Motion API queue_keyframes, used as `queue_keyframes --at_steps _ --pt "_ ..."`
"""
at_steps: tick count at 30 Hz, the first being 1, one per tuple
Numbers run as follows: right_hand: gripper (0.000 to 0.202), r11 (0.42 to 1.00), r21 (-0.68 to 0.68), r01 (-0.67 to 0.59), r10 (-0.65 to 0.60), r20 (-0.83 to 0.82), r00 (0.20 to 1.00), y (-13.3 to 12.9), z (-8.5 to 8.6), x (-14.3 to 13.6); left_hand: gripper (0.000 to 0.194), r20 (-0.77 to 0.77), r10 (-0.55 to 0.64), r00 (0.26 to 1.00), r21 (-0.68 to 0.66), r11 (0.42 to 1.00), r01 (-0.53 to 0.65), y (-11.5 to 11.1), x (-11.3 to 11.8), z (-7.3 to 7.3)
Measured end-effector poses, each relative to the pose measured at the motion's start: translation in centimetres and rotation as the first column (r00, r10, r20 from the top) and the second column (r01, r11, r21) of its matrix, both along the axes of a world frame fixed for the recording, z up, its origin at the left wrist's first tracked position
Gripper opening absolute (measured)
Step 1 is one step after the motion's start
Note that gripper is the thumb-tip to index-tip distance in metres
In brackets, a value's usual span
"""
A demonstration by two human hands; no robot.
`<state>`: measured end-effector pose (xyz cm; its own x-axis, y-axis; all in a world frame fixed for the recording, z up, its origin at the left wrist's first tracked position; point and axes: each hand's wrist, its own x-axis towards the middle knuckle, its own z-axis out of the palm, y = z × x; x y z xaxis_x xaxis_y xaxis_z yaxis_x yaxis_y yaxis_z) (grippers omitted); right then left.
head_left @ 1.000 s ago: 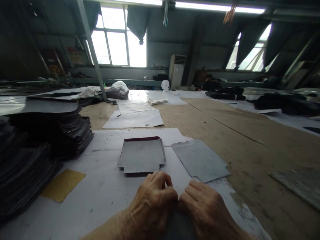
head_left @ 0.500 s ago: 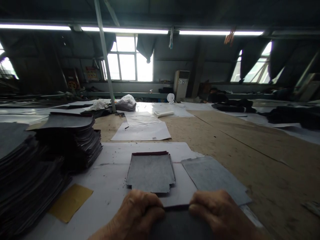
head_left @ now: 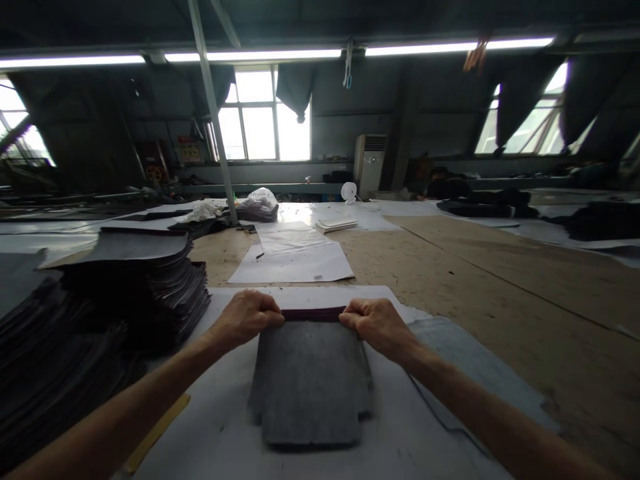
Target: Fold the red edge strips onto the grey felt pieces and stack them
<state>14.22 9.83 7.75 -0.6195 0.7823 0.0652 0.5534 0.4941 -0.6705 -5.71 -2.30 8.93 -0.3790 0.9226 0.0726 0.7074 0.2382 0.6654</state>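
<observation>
Gray panel point(head_left: 310, 387) moved forward, fingers point(head_left: 270, 312) pinching its far edge, yellow sheet point(head_left: 159, 432) mostly hidden

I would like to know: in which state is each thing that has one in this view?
Left bare hand: closed, pinching
Right bare hand: closed, pinching
Grey notched flat sheet: held at its far edge
Tall stack of dark sheets: uneven at its edges
Pale bluish-grey flat sheet: lying, partly hidden
Yellow flat piece: partly hidden
Long white tube lights: lit
Central dark cloth curtain: gathered at lower end
</observation>
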Motion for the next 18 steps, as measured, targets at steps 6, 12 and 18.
queue_keyframes --at_steps 6,12,18 --pt "0.020 0.948 0.303 0.101 -0.131 0.080 0.988 1.0 -2.0 -1.7 0.016 -0.246 0.153 0.957 0.185 0.977 -0.109 1.6 0.1 -3.7" --pt "0.018 0.895 0.440 0.074 -0.121 0.078 0.990 1.4 -3.1 -2.0 0.026 -0.427 0.173 0.888 0.307 0.951 -0.038 1.8 1.3 -4.9" --pt "0.020 0.872 0.487 0.051 -0.093 0.062 0.994 1.7 -3.5 -2.0 0.026 -0.510 -0.030 0.860 0.201 0.968 0.153 4.5 4.3 -4.7"
